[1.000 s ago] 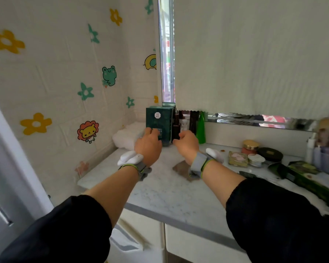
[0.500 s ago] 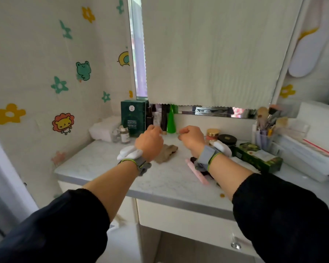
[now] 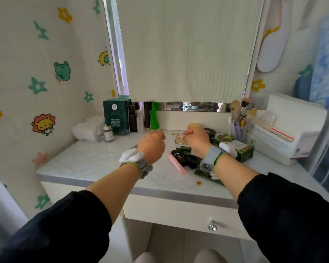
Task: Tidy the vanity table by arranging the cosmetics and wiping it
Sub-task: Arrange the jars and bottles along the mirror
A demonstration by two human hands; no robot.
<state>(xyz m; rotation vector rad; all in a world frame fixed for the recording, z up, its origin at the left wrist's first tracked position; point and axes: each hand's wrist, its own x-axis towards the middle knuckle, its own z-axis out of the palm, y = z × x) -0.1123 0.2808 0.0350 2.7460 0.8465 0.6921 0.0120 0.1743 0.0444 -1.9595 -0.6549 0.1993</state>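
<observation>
Near edge: white marble vanity table, drawer knob below front. Small brown spot on top near front edge. Black sleeves, grey wristbands on both forearms. Pink tube lying flat mid-table, just beside pile of dark green and black cosmetics. Left hand above table, fingers curled in loosely, nothing visible in grip. Right hand over small palette, fingers curled, contents of grip unclear. Green carton lying right of right wrist. Back row: brush cup, green cone bottle, dark bottles, upright green box, small jars, white towel in left corner
</observation>
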